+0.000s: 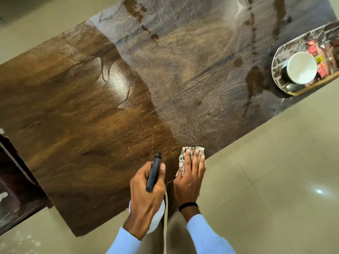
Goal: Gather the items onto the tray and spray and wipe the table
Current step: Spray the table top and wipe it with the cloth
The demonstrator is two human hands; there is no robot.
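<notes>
- Nearest the camera, a white plastic spray bottle with a black trigger head (153, 173) was gripped in the left hand (146, 197), fingers curled round its neck, over the dark brown wood-grain surface (82, 134).
- The right hand (189, 178) was laid flat, fingers straight, pressing a pale checked cloth (191, 150) onto the surface at its near edge.
- Gathering was judged done: a white cup (300, 67) and red packets (312, 49) were seen on the oval marble-patterned tray (277, 57) at the far right.
- Wiping was judged to be in hand; a wet, streaked film was spread over the right half.
- Next, the cloth would need to be swept across that film, towards the tray.
- No writing on the packets could be read, and no brand was seen on the bottle.
</notes>
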